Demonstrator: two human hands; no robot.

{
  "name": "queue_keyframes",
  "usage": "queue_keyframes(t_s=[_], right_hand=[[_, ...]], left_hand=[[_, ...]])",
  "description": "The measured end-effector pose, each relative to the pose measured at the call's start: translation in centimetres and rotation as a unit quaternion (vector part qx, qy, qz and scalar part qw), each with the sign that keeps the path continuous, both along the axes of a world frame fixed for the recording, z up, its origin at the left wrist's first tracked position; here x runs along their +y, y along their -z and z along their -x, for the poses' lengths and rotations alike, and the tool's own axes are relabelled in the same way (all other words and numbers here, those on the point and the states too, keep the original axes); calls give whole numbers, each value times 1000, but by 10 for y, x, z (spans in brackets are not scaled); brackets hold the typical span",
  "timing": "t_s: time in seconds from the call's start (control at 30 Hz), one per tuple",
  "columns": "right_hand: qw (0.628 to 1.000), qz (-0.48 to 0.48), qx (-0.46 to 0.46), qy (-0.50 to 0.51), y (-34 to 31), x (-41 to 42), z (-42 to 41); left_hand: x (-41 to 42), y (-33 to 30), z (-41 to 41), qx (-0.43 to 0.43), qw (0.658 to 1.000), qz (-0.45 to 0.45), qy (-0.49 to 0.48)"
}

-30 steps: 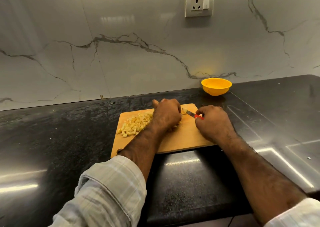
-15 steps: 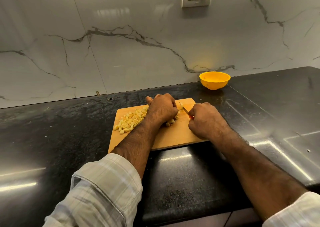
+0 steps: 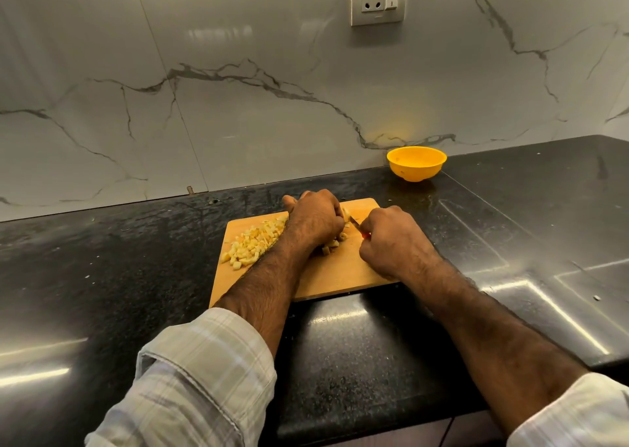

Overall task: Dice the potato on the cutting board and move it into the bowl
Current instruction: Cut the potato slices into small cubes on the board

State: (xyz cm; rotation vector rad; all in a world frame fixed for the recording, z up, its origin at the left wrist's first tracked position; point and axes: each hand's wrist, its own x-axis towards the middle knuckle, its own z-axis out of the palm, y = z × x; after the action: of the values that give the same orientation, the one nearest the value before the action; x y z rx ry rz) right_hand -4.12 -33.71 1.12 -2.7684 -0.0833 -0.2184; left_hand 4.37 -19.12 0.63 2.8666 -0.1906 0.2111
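Your two hands work close together on the rectangular wooden cutting board (image 3: 340,276), dicing the potato.

Your left hand (image 3: 315,220) is curled, knuckles up, over the uncut piece of pale yellow potato (image 3: 345,213) at the far middle of the board; only a small part of that piece shows beside the fingers. Your right hand (image 3: 391,242) is closed around the red handle of a small knife (image 3: 355,224), and the short blade points toward the left hand, just beside the potato. A pile of small yellow potato cubes (image 3: 253,245) lies on the left part of the board, and a few loose cubes (image 3: 335,242) lie under the left wrist. The round yellow plastic bowl (image 3: 416,163) stands beyond the board's far right corner, well apart from it, near the marble wall (image 3: 204,106). The board lies on the black speckled stone counter (image 3: 102,276).
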Motion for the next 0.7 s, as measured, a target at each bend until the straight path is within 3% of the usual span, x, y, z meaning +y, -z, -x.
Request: queue_keyframes(t_s=[0.13,0.33,0.6,0.7], right_hand=[[1000,1,27,-5,-1,0,1],[999,-5,-39,0,3,0,4],[1000,9,20,-12,2,5,2],[1000,14,-19,-18,4,1,6]], left_hand=[[-1,3,0,-1,1000,-3,-2],[0,-1,3,-16,1000,-22,7],[-2,-1,4,1,999,-45,13],[2,-6,9,-28,999,-26,26]])
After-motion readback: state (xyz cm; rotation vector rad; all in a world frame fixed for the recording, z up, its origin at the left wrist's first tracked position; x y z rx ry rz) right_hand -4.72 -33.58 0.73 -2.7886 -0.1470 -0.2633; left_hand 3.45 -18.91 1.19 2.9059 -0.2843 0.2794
